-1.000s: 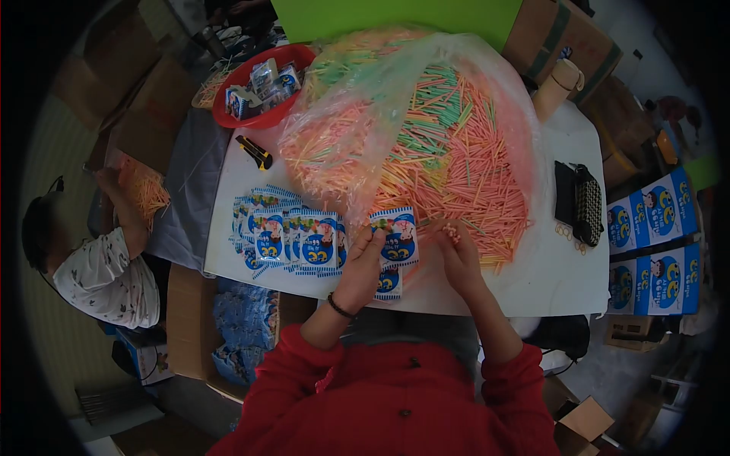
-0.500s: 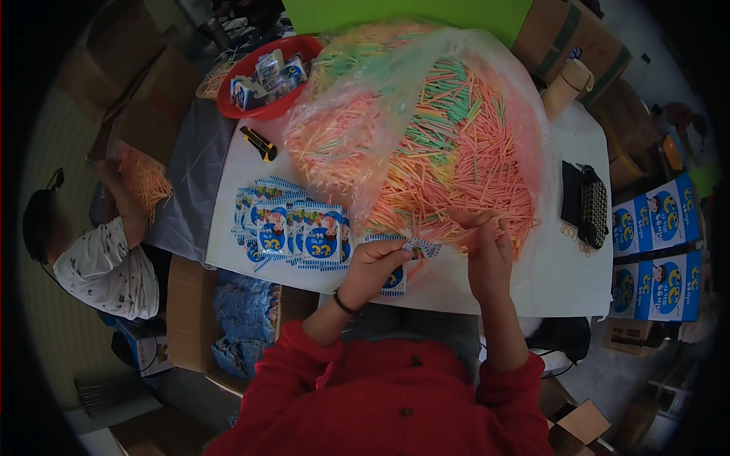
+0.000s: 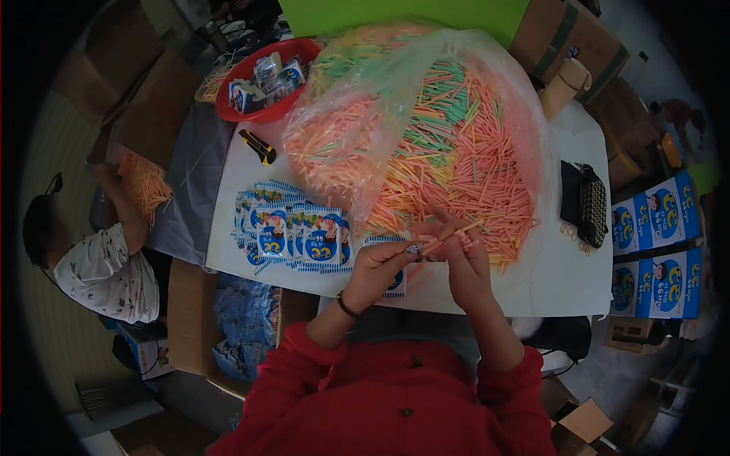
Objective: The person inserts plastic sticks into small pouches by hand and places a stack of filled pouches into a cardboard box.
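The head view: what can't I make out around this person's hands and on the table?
All in the head view:
- Packet in hand: mostly covered by the left hand; its print is too small to read.
- Held sticks: partly covered by the right hand; too small to count.
- Packet on the table: the left hand hides part.
- Red bowl: the packets in it hide its bottom.

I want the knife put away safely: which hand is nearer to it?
Left. The left hand is to the right of the knife and closer to the person's body; the right hand is farther to the right.
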A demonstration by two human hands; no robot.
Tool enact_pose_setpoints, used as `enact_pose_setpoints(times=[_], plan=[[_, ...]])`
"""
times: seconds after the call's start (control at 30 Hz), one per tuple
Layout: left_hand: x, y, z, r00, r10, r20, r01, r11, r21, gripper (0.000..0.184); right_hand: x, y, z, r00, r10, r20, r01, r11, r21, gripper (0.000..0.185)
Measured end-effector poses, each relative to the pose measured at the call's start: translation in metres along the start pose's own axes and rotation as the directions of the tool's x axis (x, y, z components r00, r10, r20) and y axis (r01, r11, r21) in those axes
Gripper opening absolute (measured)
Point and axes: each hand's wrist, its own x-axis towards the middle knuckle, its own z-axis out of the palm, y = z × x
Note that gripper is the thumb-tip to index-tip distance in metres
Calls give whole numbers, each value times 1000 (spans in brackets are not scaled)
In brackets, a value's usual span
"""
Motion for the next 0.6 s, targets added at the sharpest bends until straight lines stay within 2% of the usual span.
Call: enact_pose_setpoints(times=[0.07, 0.13, 0.17, 0.23, 0.27, 0.33, 0.37, 0.43, 0.47, 0.53, 0.57, 0.6], plan=[[3, -4, 2, 1000, 9, -4, -9, 1000, -13, 22, 0, 0, -4, 1000, 7, 23, -7, 1000, 3, 18], [5, 0, 3, 1000, 19, -14, -19, 1000, -24, 21, 1, 2, -8, 991, -97, 91, 103, 993, -66, 16], [4, 2, 3, 999, 46, -2, -46, 999, -24, 22, 1, 2, -8, 991, -97, 93, 103, 992, -66, 16], [4, 9, 5, 997, 73, 12, -73, 997, -25, 22, 1, 1, -9, 994, 99, -36, -87, 967, 241, 16], [3, 11, 6, 995, 96, 17, -96, 995, -1, 23, 2, 1, -9, 995, 98, -37, -86, 967, 241, 16], [0, 9, 7, 993, 116, 23, -117, 993, 23, 25, 3, 1, -11, 946, 295, -131, -227, 898, 377, 17], [0, 5, 5, 997, 74, 36, -76, 997, 35, 24, 3, 0, -10, 947, 295, -131, -227, 897, 378, 17], [-1, 1, 4, 999, 30, 45, -33, 998, 48, 23, 1, -1, -6, 974, 217, -68, -196, 953, 232, 18], [0, 0, 4, 1000, 12, 19, -13, 1000, 28, 25, -1, 0, -6, 974, 217, -69, -196, 953, 232, 18], [1, 4, 7, 1000, -3, -4, 3, 1000, 8, 27, -3, 3, -6, 997, 65, 39, -69, 991, 111, 17], [1, 7, 9, 1000, 0, -10, 0, 1000, -2, 26, -2, 3, -8, 997, 64, 40, -68, 992, 111, 17], [1, 10, 10, 1000, 2, -16, -3, 1000, -12, 25, 0, 3, -11, 997, 11, 73, -1, 991, -137, 18]])
